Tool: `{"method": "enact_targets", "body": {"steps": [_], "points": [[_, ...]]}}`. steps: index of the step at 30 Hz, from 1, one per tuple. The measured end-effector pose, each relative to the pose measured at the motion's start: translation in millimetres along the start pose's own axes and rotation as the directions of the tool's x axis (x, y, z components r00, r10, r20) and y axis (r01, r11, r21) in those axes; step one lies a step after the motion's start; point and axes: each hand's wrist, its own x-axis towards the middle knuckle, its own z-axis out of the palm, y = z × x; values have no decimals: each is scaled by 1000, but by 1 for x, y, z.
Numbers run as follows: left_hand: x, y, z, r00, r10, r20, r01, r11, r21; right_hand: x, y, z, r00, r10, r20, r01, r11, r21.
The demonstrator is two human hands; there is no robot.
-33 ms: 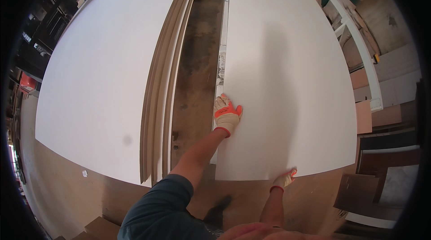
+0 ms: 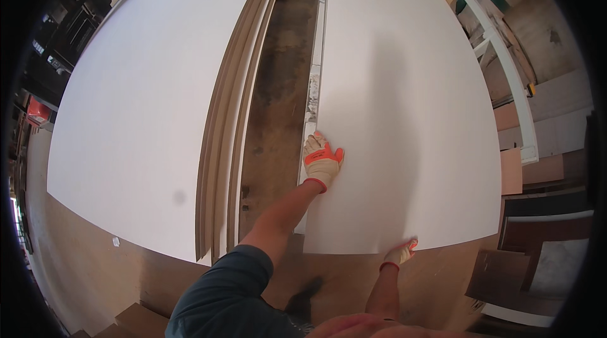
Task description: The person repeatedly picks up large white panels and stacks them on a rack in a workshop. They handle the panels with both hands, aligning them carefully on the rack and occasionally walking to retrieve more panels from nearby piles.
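Note:
A large white board point(image 2: 442, 117) lies flat on the right. My left hand point(image 2: 322, 160), in a cream and orange work glove, rests on its left edge, fingers stretched forward and thumb apart on the white face. At the near edge of the board, my right hand point(image 2: 402, 251), gloved alike, is closed on the rim; part of its fingers is hidden. Beneath the board's left side shows a narrow light strip point(image 2: 312, 95), dark-marked in places.
A stack of white-faced boards point(image 2: 139, 117) with brown edges stands on the left, across a brown floor gap point(image 2: 278, 85). To the right are a white frame point(image 2: 506, 60) and several leaning panels point(image 2: 550, 268). A red object point(image 2: 39, 111) sits far left.
The view has shifted slightly. Both hands keep almost the same places on the white board, and a thin dark line now shows along its left edge.

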Motion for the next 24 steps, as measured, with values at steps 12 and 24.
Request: {"method": "enact_targets", "body": {"steps": [12, 24], "points": [[91, 30, 26, 1000, -12, 19, 13, 998, -60, 29, -81, 82, 960, 276, 39, -273, 960, -68], [90, 17, 14, 972, -101, 212, 150, 961, -233, 20, -90, 80, 937, 348, 2, -347, 934, 83]]}}
